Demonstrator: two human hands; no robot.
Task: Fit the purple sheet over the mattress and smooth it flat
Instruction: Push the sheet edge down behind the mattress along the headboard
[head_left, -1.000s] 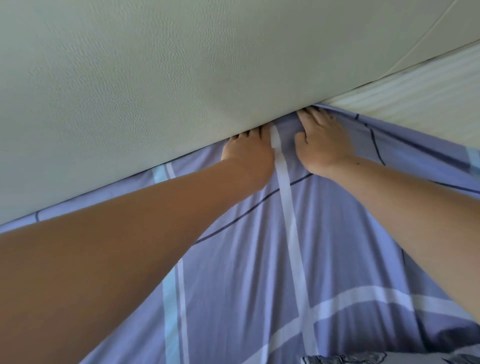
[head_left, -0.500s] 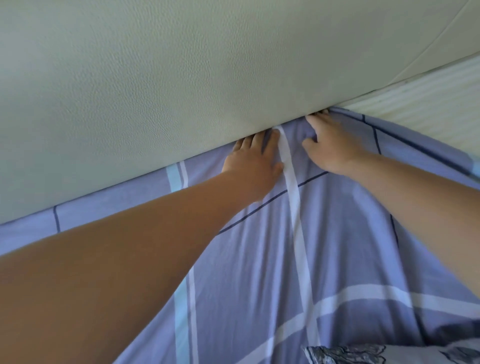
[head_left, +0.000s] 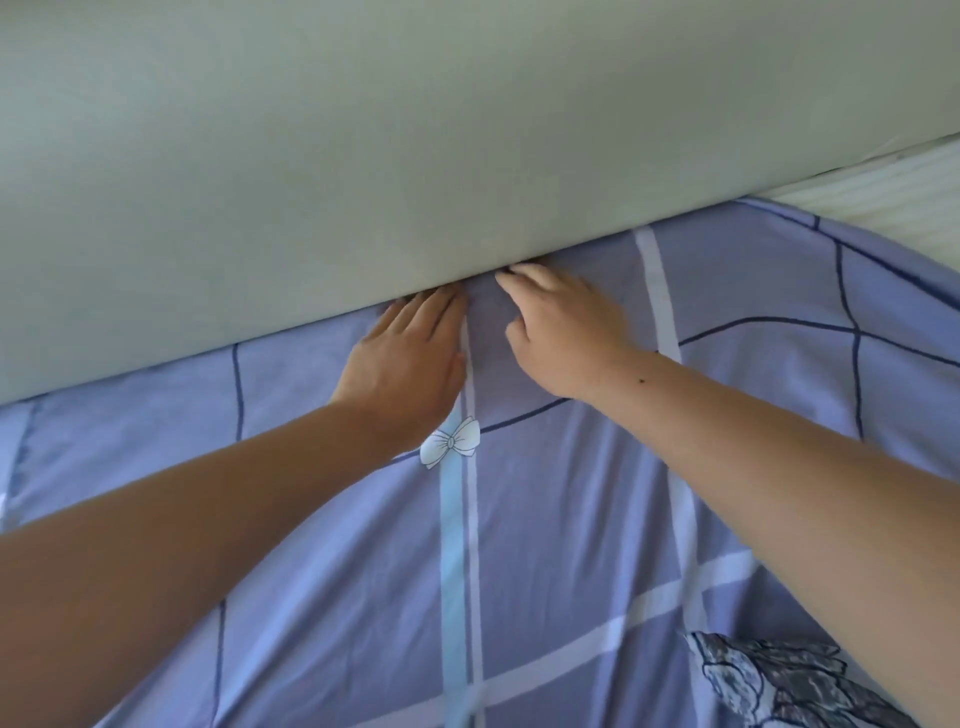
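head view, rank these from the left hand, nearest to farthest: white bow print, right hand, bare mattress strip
1. white bow print, just below the left hand, by its wrist
2. right hand, beside it on the right
3. bare mattress strip, far upper right

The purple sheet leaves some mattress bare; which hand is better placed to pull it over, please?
Probably the right hand: it rests nearer the bare mattress; the left hand lies farther off.

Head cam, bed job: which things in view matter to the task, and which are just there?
In the job:
- purple sheet
- mattress, bare at the far right
- left hand and right hand, both on the sheet

Just there:
- headboard
- flower-print cloth, bottom right
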